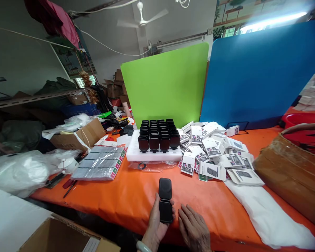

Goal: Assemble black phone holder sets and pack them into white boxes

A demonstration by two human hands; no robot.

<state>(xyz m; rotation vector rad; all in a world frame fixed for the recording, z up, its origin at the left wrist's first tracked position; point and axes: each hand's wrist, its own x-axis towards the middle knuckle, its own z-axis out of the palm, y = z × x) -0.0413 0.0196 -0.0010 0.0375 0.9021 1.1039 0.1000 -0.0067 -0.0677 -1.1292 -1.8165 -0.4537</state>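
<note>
Right now the left hand is gripping a small black hinged device at the near edge of the orange table, fingers curled around the lower half while the upper half is tilting up and away toward the far side. Its long axis is running near-to-far — almost straight away from the person — with the hinge sitting just beyond the fingertips. The right hand is lying flat and released on the table, palm down, just to the right of the device; whether it is brushing the device's side I cannot tell, but it is not grasping it. So the left hand is the one in contact, and the right is resting beside it, holding nothing.

Farther off, well apart from both hands, a white foam tray is holding rows of upright black units, and to its right a heap of small white boxes is spreading across the table. A flat plastic-wrapped pack is lying to the left of the tray — with a green board and a blue board standing at the far side.
</note>
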